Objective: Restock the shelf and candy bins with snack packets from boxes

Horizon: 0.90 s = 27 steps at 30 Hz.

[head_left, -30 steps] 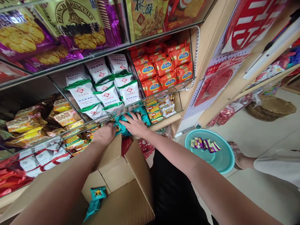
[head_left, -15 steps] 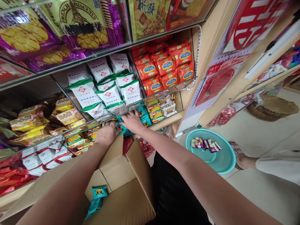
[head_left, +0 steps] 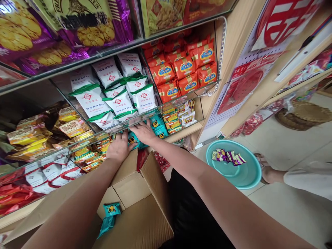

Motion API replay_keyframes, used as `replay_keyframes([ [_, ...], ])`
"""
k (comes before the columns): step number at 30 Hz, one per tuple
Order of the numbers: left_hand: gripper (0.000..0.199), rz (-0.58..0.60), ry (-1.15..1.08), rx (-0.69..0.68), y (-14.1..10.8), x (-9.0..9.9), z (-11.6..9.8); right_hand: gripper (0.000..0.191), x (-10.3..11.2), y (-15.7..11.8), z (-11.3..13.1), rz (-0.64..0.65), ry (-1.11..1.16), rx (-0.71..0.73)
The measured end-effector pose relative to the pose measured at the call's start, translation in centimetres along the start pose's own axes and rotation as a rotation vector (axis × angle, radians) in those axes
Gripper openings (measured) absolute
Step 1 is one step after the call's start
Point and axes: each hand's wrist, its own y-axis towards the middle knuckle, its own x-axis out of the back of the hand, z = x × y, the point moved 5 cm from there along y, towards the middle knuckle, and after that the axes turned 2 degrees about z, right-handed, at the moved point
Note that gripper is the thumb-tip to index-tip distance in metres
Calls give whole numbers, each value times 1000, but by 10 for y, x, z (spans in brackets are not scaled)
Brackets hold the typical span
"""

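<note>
Both my hands reach into the lower shelf section holding teal snack packets (head_left: 157, 123), under the glass ledge. My left hand (head_left: 118, 148) rests at the left end of the packets, thumb stretched out along their front edge. My right hand (head_left: 144, 132) lies on top of them with its fingers spread, fingertips partly behind the glass. Neither hand grips a packet. Below my forearms stands an open cardboard box (head_left: 131, 188), its flaps raised against the shelf. Inside it lie a few loose teal packets (head_left: 112, 209).
White-and-green bags (head_left: 118, 102) and red cracker packs (head_left: 185, 68) fill the shelf above. Small yellow packets (head_left: 171, 121) lie to the right. A teal basin (head_left: 228, 180) with purple packets stands on the floor, beside another person's foot (head_left: 269, 173).
My right hand has shifted slightly left across the teal packets, showing more of them on its right. My left hand stays nearly in place. The view has tilted slightly.
</note>
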Motion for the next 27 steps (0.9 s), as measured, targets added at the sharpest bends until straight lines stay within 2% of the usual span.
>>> replay_keyframes([
  [5, 70, -4, 32, -5, -2, -2, 0, 35, 12, -15, -6, -64, 60, 1],
  [8, 72, -30, 44, -14, -3, -3, 0, 43, 14, -32, -10, -61, 64, 102],
  [12, 76, -17, 29, -51, -1, -6, -1, 65, 8, -47, -13, 10, 14, 250],
  [17, 65, -23, 9, -24, 1, -5, 1, 56, -4, -47, -17, 27, -66, 194],
  [20, 58, -36, -25, -54, -3, -4, 1, 55, -8, -45, -15, 17, -74, 156],
  [25, 43, 75, -80, -83, -2, -12, 2, 53, -2, -48, -12, 18, -37, 141],
  [27, 37, 82, -77, -75, 3, -12, 2, 50, 1, -49, -13, 12, -20, 141],
])
